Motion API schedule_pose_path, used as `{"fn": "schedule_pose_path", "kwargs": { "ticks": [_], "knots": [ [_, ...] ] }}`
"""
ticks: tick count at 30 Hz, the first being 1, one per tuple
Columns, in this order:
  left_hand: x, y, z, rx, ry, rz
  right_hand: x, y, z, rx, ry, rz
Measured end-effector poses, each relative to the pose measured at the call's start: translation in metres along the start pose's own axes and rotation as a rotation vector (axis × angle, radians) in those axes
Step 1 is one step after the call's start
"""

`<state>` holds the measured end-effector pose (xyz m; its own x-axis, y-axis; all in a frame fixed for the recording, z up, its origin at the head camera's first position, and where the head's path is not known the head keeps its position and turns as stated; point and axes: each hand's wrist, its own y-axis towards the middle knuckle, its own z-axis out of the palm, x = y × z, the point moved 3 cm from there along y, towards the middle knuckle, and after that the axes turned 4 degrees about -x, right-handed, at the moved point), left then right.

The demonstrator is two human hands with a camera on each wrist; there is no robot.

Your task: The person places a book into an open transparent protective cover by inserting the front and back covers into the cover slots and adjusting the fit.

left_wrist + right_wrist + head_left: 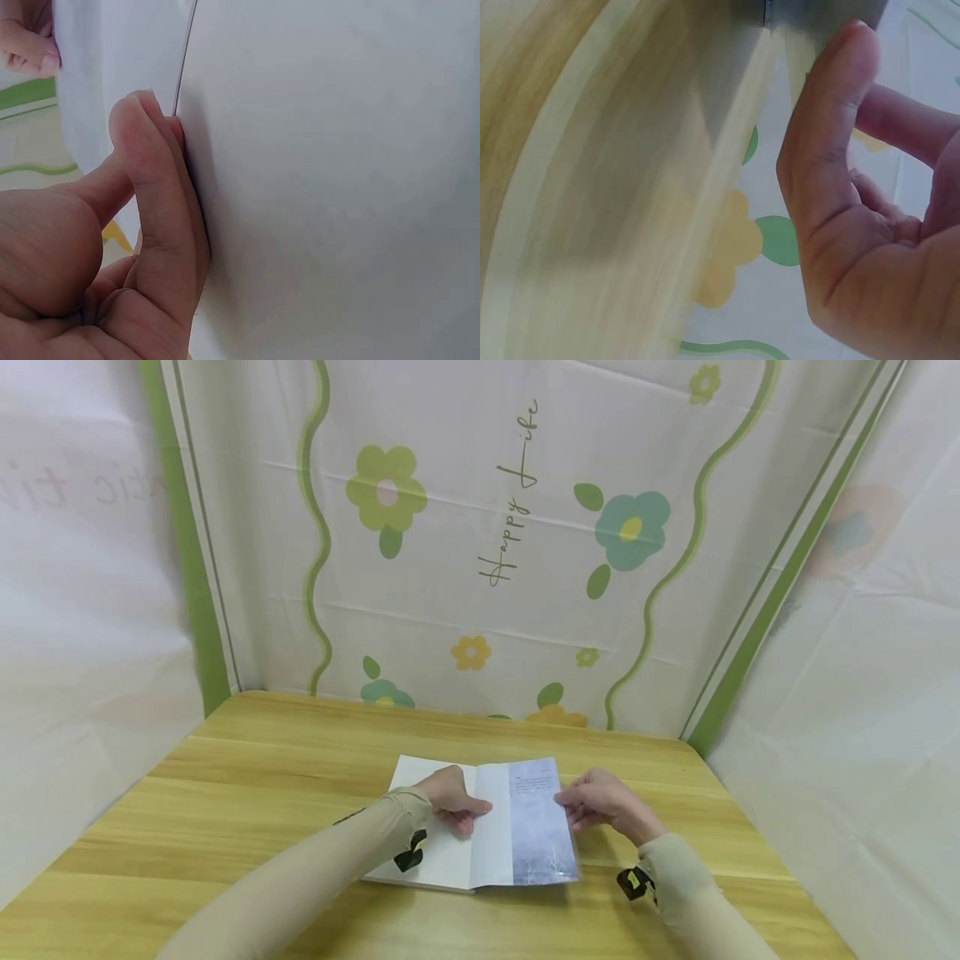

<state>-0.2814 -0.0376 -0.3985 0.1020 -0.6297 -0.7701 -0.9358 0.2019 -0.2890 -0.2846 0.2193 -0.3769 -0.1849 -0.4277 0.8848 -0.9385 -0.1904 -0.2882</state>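
A book (pixel 438 860) lies flat on the wooden table (pixel 225 793), its white surface facing up. A bluish-grey printed flap (pixel 540 827) is folded over its right part. My left hand (pixel 474 814) rests on the white surface by the fold, fingers laid flat and pressing; in the left wrist view those fingers (pixel 161 202) lie against the white sheet (pixel 337 187). My right hand (pixel 572 806) pinches the flap's right edge. In the right wrist view its thumb (pixel 832 120) reaches up to the flap's grey corner (pixel 825 11).
Flowered white-and-green cloth (pixel 525 527) hangs behind the table and down both sides, closing it in. Bare wood (pixel 750 860) surrounds the book to left, right and front. Small black-and-yellow cameras (pixel 411 852) sit on both wrists.
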Motion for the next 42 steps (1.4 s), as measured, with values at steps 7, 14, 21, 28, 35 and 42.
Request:
{"fn": "schedule_pose_path", "kwargs": {
  "ticks": [7,14,21,28,35,42],
  "knots": [
    [0.002,-0.001,-0.002,0.0,-0.024,0.007,0.001,0.001,0.002,-0.059,0.0,-0.006],
    [0.0,-0.006,-0.003,0.024,-0.079,0.01,0.005,0.002,0.005,-0.111,-0.012,-0.047],
    [0.001,-0.009,-0.002,0.09,-0.163,0.039,0.01,0.003,0.011,-0.136,-0.069,-0.12],
    [0.001,-0.007,0.0,0.151,-0.221,0.007,0.017,0.0,0.017,-0.129,-0.087,-0.182],
    [0.002,-0.004,0.0,0.15,-0.246,0.013,0.022,-0.002,0.023,-0.153,-0.041,-0.22],
    [-0.002,-0.006,-0.007,0.079,-0.268,0.03,0.025,-0.003,0.03,-0.2,-0.003,-0.234]
  ]
}}
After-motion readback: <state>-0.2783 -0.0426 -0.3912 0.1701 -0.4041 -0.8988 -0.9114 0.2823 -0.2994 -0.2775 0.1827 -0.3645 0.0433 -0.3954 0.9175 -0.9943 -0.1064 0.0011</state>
